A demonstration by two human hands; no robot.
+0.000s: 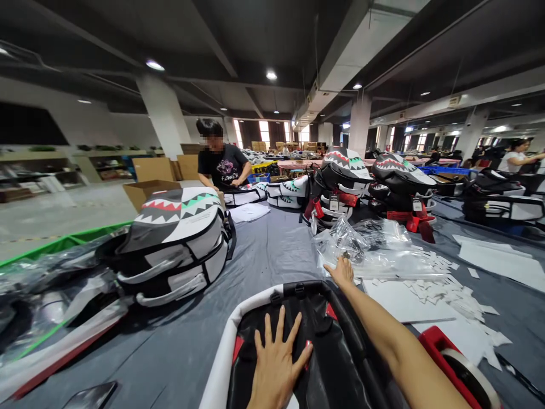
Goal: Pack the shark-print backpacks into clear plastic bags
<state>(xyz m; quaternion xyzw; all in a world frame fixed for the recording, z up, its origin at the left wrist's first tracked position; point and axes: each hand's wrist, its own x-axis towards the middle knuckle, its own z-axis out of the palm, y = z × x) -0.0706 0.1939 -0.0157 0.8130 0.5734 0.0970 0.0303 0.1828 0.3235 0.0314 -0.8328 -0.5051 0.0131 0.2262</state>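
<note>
Left hand (276, 363): fingers (267, 328) spread flat, palm down, pressing on the black back panel of the backpack (323, 352) lying right in front of the person on the table (272, 250). Gripping nothing, just pinning it.

Right hand (342, 271): arm stretched forward past the backpack's top edge, fingertips on the near corner of the pile of clear plastic bags (378, 253). Whether the fingers have closed on a bag, I cannot tell; they look loosely extended, touching only.

Risks, as I judge them:
- The bags are slick and stacked, so a pull on one could drag several, or the top one could slip from the fingertips.
- Just right of the right fingers lie paper scraps (443, 284) and white sheets; a sweep of the forearm could scatter them.
- The full reach puts body weight on the left palm, so the backpack could slide on the grey table cover.

Further out: left of the left fingers, a shark-mouth backpack (179, 238) lying on its side. Beyond the right fingers, more shark-mouth bags (340, 182) stacked. At the table's far end, another person (221, 162) working.
</note>
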